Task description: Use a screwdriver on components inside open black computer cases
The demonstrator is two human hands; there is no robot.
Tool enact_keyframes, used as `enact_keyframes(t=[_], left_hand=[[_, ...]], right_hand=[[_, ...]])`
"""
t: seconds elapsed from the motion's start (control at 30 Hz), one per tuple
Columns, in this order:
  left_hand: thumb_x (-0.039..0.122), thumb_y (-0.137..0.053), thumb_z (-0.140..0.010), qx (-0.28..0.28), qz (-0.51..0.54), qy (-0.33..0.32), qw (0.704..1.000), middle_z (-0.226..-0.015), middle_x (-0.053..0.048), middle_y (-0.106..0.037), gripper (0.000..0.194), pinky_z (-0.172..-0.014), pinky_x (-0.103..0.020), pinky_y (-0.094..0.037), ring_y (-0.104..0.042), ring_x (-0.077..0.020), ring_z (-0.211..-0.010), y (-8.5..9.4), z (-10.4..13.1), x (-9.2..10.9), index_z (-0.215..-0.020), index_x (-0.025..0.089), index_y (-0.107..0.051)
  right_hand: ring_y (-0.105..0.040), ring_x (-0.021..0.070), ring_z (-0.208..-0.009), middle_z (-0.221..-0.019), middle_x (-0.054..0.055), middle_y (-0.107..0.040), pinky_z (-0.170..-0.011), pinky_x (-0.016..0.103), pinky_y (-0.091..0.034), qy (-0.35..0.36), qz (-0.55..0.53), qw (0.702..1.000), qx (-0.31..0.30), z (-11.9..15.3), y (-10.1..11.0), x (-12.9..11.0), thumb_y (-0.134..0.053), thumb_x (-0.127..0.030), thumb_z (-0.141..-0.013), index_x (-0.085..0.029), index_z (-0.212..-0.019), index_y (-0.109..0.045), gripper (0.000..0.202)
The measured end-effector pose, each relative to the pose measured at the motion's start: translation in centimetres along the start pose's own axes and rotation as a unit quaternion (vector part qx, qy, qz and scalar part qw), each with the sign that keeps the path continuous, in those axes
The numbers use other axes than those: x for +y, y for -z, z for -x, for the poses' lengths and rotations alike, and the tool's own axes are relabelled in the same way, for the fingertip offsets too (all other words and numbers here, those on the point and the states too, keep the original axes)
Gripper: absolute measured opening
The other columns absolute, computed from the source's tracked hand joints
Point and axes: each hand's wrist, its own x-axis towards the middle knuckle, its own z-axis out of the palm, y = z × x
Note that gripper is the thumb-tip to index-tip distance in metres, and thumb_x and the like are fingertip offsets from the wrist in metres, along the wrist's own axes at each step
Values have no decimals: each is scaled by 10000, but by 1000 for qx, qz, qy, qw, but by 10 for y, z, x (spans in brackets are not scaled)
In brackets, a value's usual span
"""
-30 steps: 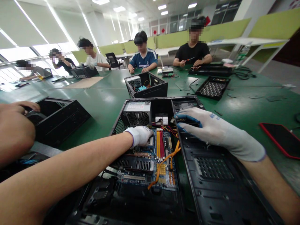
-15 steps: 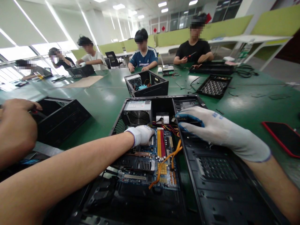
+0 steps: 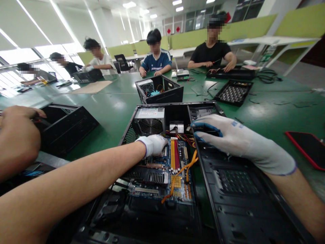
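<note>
An opened black computer case (image 3: 162, 223) lies before me with its blue motherboard (image 3: 149, 198) exposed. My left hand (image 3: 156, 145), in a white glove, reaches down onto the board beside the yellow and red memory slots (image 3: 175, 154). Its fingers are curled, and their tips and anything in them are hidden. My right hand (image 3: 218, 130), gloved in white with blue fingertips, holds the inner edge of the case's black side frame (image 3: 236, 210) between thumb and fingers. An orange cable (image 3: 175, 184) crosses the board. Behind my left hand sits the power supply (image 3: 150, 120) with its round fan.
A co-worker's arm (image 3: 19, 142) works at another black case (image 3: 68, 127) on the left. Farther back stand an open case (image 3: 162, 93) and a black perforated panel (image 3: 235, 92). A red-edged black object (image 3: 307, 149) lies at right. Several people sit across the green table (image 3: 114, 112).
Both my hands stay in nearly the same place. Across the table, the person in black has lowered the red-handled tool and moved a hand to the black part.
</note>
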Motion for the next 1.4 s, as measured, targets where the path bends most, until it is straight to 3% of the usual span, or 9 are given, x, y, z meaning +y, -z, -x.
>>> enact_keyframes(t=[0.53,0.97,1.2,1.4], left_hand=[[473,-769,-806,-2,-4,6,1000,-1273,-136,-732,571,-955,-368,-584,-714,-315,-1142,-1,-1,-1,-1291,190,-671],[433,-775,-752,-5,16,-2,1000,-1237,-181,-743,565,-931,-404,-596,-726,-363,-1119,4,3,2,-1229,141,-696],[496,-735,-768,35,52,1,998,-1236,-192,-742,697,-917,-382,-593,-735,-344,-1109,11,8,-1,-1338,118,-600],[440,-497,-977,113,79,-18,990,-1236,-175,-738,439,-957,-370,-558,-719,-302,-1141,26,32,1,-1260,129,-623]], right_hand=[[-667,304,-1216,-1301,54,-738,-1065,436,-507,4,0,1000,-2,1,0,1,-573,-593,-979,-267,-1276,-719,464],[-664,293,-1215,-1300,65,-730,-1077,440,-501,16,13,1000,7,1,-2,5,-592,-577,-977,-236,-1287,-702,474],[-654,301,-1238,-1325,81,-719,-1086,459,-508,6,4,999,53,-1,0,1,-579,-551,-991,-225,-1268,-707,447],[-574,345,-1361,-1452,137,-636,-1190,535,-424,-98,23,987,127,22,5,7,-528,-635,-979,-195,-1399,-633,616]])
